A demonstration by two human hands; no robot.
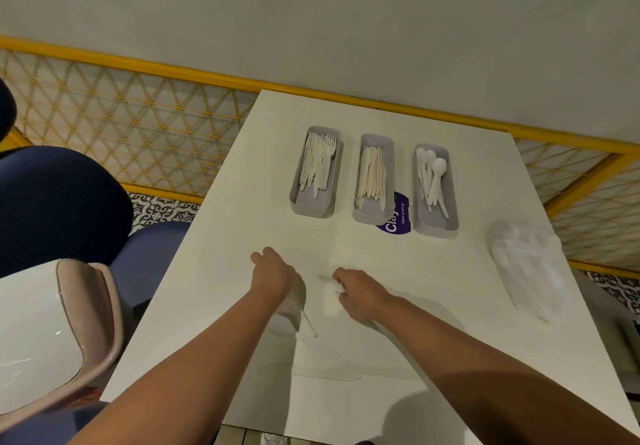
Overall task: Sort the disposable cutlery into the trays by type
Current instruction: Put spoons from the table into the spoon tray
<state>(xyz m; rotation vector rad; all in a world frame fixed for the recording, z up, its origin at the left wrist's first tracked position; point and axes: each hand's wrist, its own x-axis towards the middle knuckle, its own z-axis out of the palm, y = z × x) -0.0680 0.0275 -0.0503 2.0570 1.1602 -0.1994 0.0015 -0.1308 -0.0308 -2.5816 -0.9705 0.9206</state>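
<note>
Just behind the fingers, on the person's side, a clear wrapper [300, 320] trails down onto the white table [214, 306]. Its upper end seems to be gripped by the left hand [273, 275], whose fingers curl downward round it. Beside them the right hand [360, 292] pinches a small white piece [330, 288] between thumb and fingertips. It is too blurred to tell whether it is a fork, knife or spoon, and it sits between the two hands, just above the tabletop.

Well beyond the fingertips three grey trays stand side by side. The fork tray [297, 198] lies ahead of the left fingers, the knife tray [372, 216] ahead of the right fingers, and the spoon tray [436, 228] further to their right. Each already holds a pile of one type only, so I judge the sorting nearly finished. What seems left is this last piece to free and drop in its tray, plus whatever the crumpled plastic bag [530, 271] off to the right of the fingers may hide.

A purple label [401, 216] shows between the knife and spoon trays. It reads "Cla", partly covered, and small print "Clean as you go"
</note>
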